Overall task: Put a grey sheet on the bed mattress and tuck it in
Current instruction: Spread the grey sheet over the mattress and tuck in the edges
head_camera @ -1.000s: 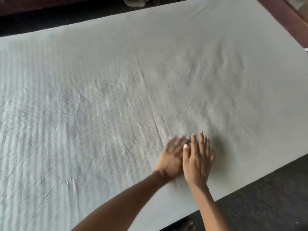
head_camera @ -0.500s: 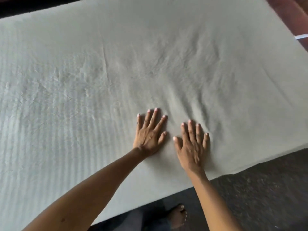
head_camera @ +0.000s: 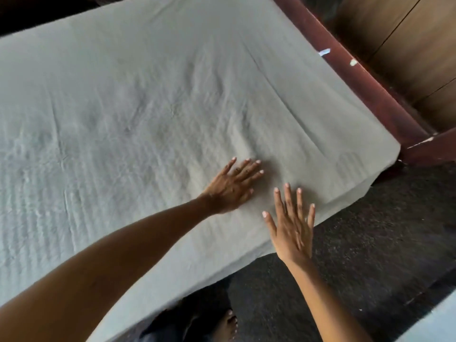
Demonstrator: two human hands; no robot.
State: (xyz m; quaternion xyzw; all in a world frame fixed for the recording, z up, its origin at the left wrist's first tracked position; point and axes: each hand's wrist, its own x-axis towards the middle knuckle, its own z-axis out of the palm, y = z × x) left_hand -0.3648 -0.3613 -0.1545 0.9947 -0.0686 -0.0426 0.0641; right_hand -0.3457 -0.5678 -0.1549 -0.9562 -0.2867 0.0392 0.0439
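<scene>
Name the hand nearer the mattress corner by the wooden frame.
Right. The right hand is spread over the grey sheet, left of the corner; the left hand lies flat on the sheet farther left.

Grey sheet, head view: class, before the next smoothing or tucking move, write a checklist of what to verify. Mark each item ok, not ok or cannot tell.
1. Grey sheet spread out as far as the view shows: ok.
2. Surface smooth: not ok; long creases run toward the right corner.
3. Left hand flat on the sheet, fingers straight: ok.
4. Right hand touching the sheet: cannot tell; it is spread over the near edge and blurred.
5. Near edge tucked under: cannot tell; the underside is hidden.
6. Corner beside the bed frame covered: ok.
</scene>
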